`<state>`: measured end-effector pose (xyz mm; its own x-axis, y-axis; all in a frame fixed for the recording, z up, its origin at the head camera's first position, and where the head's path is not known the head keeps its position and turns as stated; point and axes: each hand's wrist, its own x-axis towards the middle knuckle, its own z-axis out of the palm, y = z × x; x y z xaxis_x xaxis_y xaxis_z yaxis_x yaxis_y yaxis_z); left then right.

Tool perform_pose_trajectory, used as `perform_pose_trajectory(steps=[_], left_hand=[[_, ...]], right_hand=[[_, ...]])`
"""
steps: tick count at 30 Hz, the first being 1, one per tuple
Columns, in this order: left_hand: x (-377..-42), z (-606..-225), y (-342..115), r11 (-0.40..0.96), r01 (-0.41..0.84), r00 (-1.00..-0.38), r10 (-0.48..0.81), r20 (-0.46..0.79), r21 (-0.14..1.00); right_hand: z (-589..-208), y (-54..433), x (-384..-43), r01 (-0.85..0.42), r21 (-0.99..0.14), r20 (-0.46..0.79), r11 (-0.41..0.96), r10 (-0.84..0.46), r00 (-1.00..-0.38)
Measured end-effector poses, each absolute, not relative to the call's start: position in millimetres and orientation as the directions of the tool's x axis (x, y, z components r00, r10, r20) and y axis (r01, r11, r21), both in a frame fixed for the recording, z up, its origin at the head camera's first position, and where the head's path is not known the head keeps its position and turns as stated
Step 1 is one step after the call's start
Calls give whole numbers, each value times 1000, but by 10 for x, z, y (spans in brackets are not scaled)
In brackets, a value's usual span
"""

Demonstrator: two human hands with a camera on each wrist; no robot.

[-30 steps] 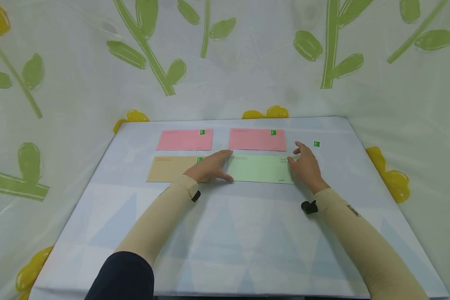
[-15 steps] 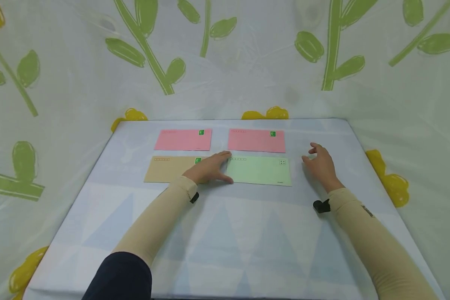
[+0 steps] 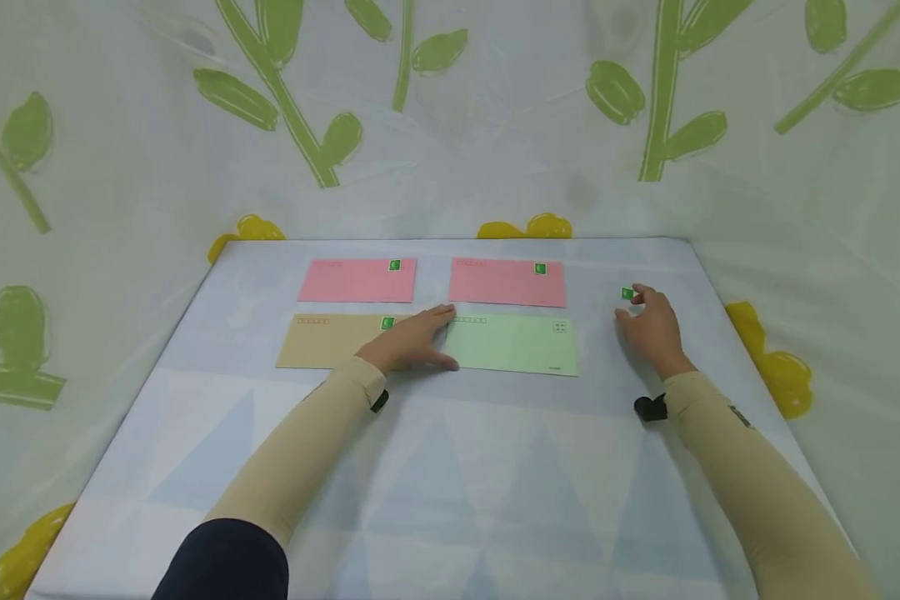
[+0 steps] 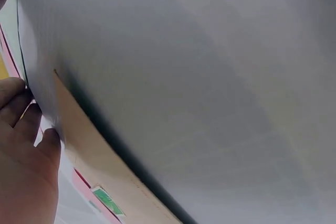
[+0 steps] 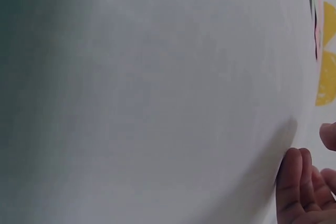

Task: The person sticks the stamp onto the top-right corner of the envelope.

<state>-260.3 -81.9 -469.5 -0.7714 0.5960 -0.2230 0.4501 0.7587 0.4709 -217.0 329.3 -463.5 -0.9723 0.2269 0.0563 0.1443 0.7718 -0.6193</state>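
Observation:
A pale green envelope (image 3: 512,348) lies in front of me with a small printed square in its top right corner. At its left edge my left hand (image 3: 407,340) rests with fingers extended and thumb spread, partly covering a tan envelope (image 3: 318,343). My right hand (image 3: 654,332) is out to the right, fingertips right at a small green stamp (image 3: 627,293) on the tablecloth, the thumb held apart. In the right wrist view the fingers (image 5: 291,179) reach down to the cloth, while the stamp does not show.
Behind are two pink envelopes, the left one (image 3: 356,283) and the right one (image 3: 502,285), each with a green stamp at its top right. The tan envelope bears one too. A patterned cloth (image 3: 487,475) covers the table, and a leaf-printed curtain (image 3: 525,125) hangs behind.
My right hand has moved from the green envelope's right edge rightward to the loose stamp, which it hid half a second ago. The left hand stays at the envelope's left edge.

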Motion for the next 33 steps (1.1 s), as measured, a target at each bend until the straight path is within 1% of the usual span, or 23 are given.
perform_pose_trajectory(steps=[8,15,18,23,33], left_hand=[[-2575,-4723,-797,746,457,-762,609,-220,485],[-2562,-4753,-857,758,456,-776,596,-209,466],[-2576,-4741,-843,752,463,-773,602,-201,470],[-2556,-4745,-897,745,457,-769,605,-204,486],[-2594,-4773,-860,750,459,-768,604,-212,476]], right_hand=[[-4716,3480,-2258,169,-595,39,786,238,-970],[-4738,3482,-2366,130,-587,72,799,212,-975],[-4720,3518,-2402,134,-578,72,805,214,-974],[-4731,3510,-2466,131,-548,67,826,199,-978],[-4707,3579,-2560,130,-482,50,867,175,-983]])
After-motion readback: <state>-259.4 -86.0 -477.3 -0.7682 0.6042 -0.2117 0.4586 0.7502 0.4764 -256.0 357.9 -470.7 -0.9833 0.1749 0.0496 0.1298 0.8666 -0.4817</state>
